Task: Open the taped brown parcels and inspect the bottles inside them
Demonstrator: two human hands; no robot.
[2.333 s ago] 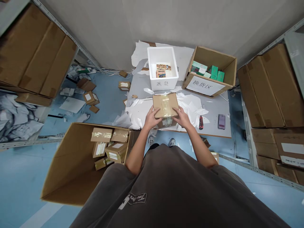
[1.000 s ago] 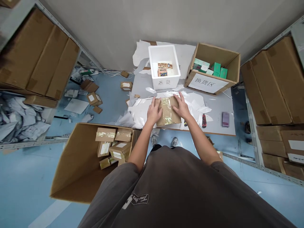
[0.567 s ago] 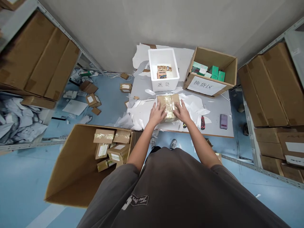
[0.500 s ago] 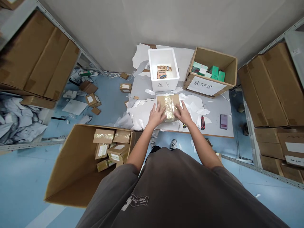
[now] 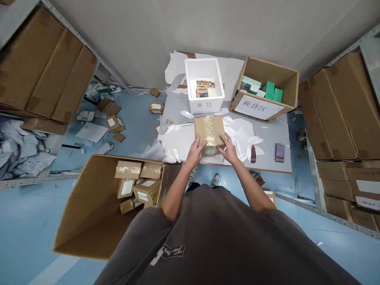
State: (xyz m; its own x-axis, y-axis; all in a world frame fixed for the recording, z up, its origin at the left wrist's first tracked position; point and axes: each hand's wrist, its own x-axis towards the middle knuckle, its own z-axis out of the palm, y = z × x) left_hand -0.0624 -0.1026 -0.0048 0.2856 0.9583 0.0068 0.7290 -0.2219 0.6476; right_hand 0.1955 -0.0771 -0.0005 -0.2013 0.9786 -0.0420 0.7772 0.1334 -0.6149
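Observation:
A taped cardboard box [image 5: 209, 128] is between my hands at the near part of the table, clear shiny tape running down its top and front. My left hand [image 5: 196, 152] holds its near left corner, fingers pointing along the side. At the near right corner my right hand [image 5: 229, 149] grips it, with the thumb by the front face. White paper scraps [image 5: 237, 132] lie around the box. A red and black utility knife [image 5: 253, 154] rests to the right of my right hand.
Behind the box stand a white foam bin [image 5: 206, 105] with small packets and a cardboard carton [image 5: 268, 113] holding green boxes. A large open carton [image 5: 86, 209] with several taped parcels is at lower left. A phone-like blurred item [image 5: 279, 152] lies right. Loaded shelves flank both sides.
My hands have slid from the box's sides and top to its near corners. The box looks slightly raised or tipped, showing more of its front. A small yellow and black object is now hidden.

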